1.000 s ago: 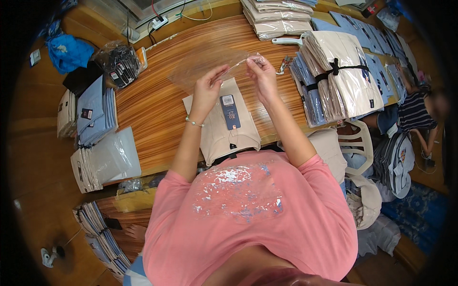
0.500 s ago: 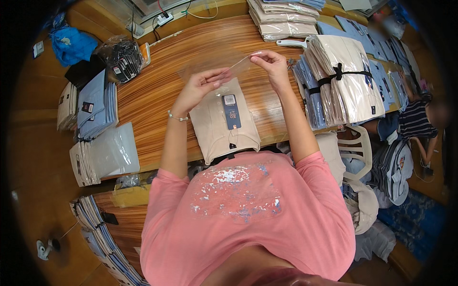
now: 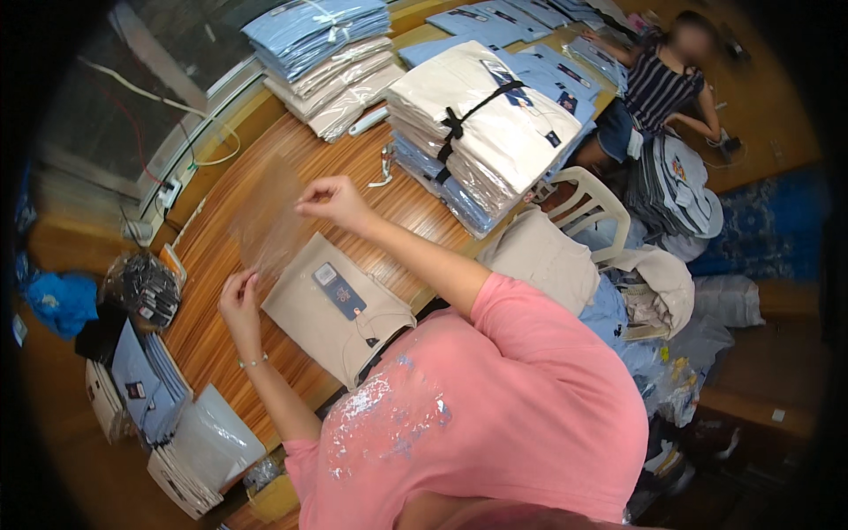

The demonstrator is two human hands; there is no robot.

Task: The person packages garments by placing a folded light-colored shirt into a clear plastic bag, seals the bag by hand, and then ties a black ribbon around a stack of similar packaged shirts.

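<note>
A folded beige garment (image 3: 336, 309) with a dark blue tag lies on the wooden table (image 3: 221, 265) in front of me. Both my hands hold a clear plastic bag (image 3: 269, 216) spread above the table just beyond the garment. My left hand (image 3: 238, 296) pinches its near lower corner. My right hand (image 3: 331, 201) pinches its upper right edge, raised over the garment's far end.
A tied stack of beige folded garments (image 3: 495, 132) sits on blue ones at the right. More stacks (image 3: 327, 53) lie at the far edge. Blue folded garments (image 3: 141, 375) and a pile of clear bags (image 3: 199, 446) are at my left. Another person (image 3: 662, 84) sits far right.
The view has swung to the right. My hands have spread the clear bag wider, the left hand dropping toward the garment's near left side.
</note>
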